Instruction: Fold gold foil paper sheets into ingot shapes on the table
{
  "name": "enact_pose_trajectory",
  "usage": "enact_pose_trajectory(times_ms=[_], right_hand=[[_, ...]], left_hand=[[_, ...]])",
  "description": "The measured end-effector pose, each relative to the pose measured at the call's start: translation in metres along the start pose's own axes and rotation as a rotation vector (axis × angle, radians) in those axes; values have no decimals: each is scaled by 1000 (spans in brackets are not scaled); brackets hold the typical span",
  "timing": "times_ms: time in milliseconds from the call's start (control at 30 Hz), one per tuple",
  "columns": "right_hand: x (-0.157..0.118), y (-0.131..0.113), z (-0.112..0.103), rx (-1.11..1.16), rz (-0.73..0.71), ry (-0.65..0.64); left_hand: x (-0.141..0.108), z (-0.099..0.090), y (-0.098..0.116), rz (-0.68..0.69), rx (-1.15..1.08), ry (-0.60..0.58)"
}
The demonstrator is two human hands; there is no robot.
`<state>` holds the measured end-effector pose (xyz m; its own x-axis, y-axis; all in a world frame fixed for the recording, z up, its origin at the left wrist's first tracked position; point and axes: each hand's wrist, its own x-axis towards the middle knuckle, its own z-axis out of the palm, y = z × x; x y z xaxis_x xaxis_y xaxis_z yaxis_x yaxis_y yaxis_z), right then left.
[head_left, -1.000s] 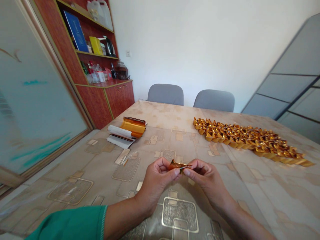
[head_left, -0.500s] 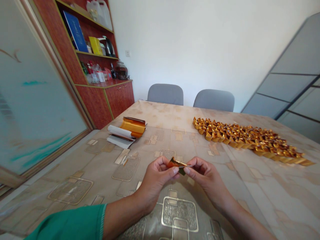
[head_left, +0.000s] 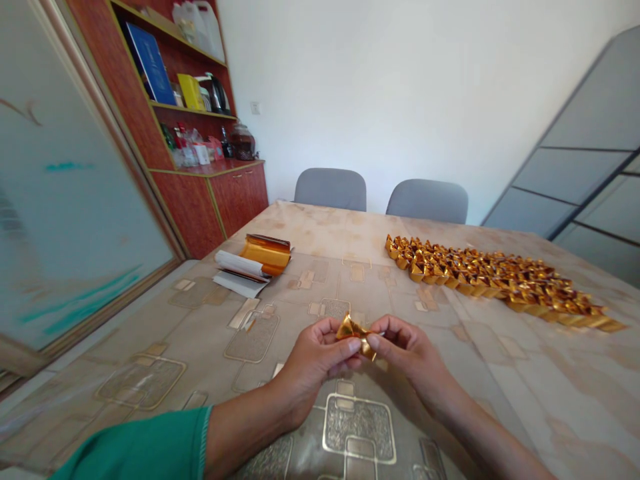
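Note:
A small piece of shiny gold foil paper (head_left: 352, 327), folded with a raised point on its left, is held between both hands above the patterned tablecloth. My left hand (head_left: 316, 353) pinches its left side between thumb and fingers. On the other side, my right hand (head_left: 406, 347) grips the right end, with thumb and forefinger close to the left thumb. Fingertips hide part of the foil. Many folded gold pieces (head_left: 465, 270) stand in packed rows at the right of the table. A curled stack of gold and white sheets (head_left: 265, 257) lies at the left.
The table (head_left: 330, 223) has a clear plastic cover. Two grey chairs (head_left: 330, 189) stand behind its far edge. A red-brown cabinet (head_left: 240, 193) with shelves of bottles and boxes is at the back left, beside a frosted glass door (head_left: 75, 180).
The foil piece between my hands has turned and opened, showing more of its gold surface. Both hands keep their hold in nearly the same place, with fingers slightly shifted.

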<state>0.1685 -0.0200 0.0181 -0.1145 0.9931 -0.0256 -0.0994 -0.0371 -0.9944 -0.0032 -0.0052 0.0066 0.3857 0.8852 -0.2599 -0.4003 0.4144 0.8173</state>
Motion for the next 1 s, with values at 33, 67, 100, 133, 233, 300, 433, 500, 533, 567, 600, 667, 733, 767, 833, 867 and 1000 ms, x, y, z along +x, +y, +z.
enact_pose_trajectory(times_ms=[33,67,100,133,233,300,433,500,533,567,600,667,733,767,833,867,1000], right_hand=[[0,0,0,0,1,7],[0,-1,0,2,3,13],[0,-1,0,6,5,19],[0,-1,-1,14,13,26],[0,-1,-4,41,55,48],[0,0,-7,35,74,38],[0,5,-7,-1,17,46],[0,7,-5,-30,-34,73],[-1,8,-3,-40,-65,87],[-2,9,-2,-49,-98,96],[-3,10,-1,-59,-134,102],[-5,9,0,-118,-232,103],[-7,6,-2,-257,-387,73],[-7,4,-4,-347,-481,48],[-8,-1,-7,-516,-661,-9],[-7,-4,-8,-581,-730,-33],[-7,-8,-9,-692,-838,-44]], left_hand=[[0,0,1,-7,-10,-11],[-1,0,2,-8,-17,-19],[-1,-1,3,-4,-20,-22],[-1,-1,3,2,-17,-22],[0,-2,2,30,6,-5],[1,-3,1,51,16,12],[1,-2,1,68,30,11],[1,-2,1,69,44,2],[1,-2,1,71,49,-2],[1,-2,0,78,52,-4],[2,-2,0,92,59,-4],[3,-4,0,156,103,-9],[4,-6,2,293,192,-22],[4,-7,4,389,251,-31],[4,-8,6,593,383,-51],[3,-8,7,680,447,-61],[0,-8,8,834,607,-82]])
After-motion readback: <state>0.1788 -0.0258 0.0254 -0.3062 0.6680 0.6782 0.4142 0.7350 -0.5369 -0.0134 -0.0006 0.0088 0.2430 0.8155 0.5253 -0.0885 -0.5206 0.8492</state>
